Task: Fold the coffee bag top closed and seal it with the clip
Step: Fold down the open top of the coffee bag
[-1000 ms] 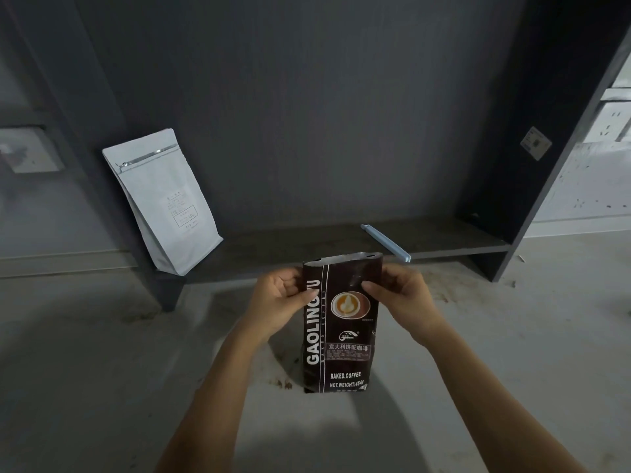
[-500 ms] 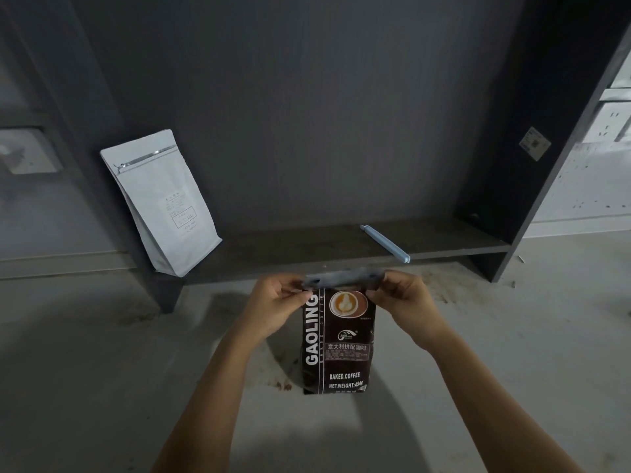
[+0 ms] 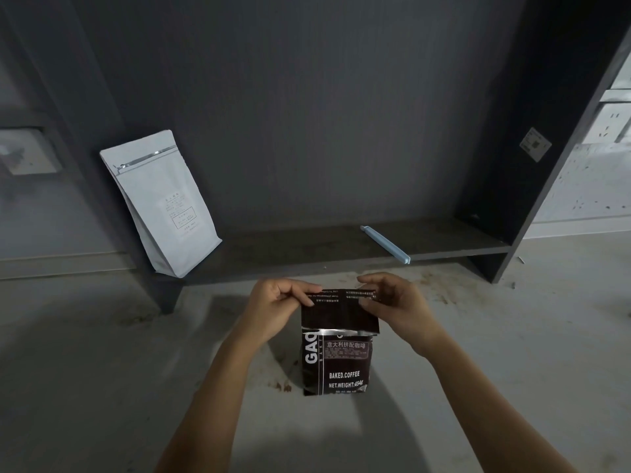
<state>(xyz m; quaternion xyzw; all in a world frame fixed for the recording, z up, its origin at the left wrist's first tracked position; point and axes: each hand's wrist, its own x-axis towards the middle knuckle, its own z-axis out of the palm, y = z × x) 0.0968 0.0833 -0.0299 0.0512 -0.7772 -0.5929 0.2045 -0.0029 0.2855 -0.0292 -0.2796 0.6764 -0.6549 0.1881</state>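
A dark brown coffee bag (image 3: 336, 365) with white lettering stands upright on the concrete floor. Its top is folded forward and down, so a flap covers the upper part of the front. My left hand (image 3: 278, 307) pinches the left end of the fold and my right hand (image 3: 392, 303) pinches the right end. A light blue clip (image 3: 385, 244) lies on the low dark shelf (image 3: 290, 249) behind the bag, apart from both hands.
A white pouch (image 3: 160, 203) leans at the left end of the shelf. The dark cabinet's upright side panel (image 3: 532, 186) rises at the right. Stained concrete floor (image 3: 102, 370) surrounds the bag.
The bag's top has been folded over toward me and further down, hiding the cup picture and most of the side lettering. Both hands stayed on the fold's ends.
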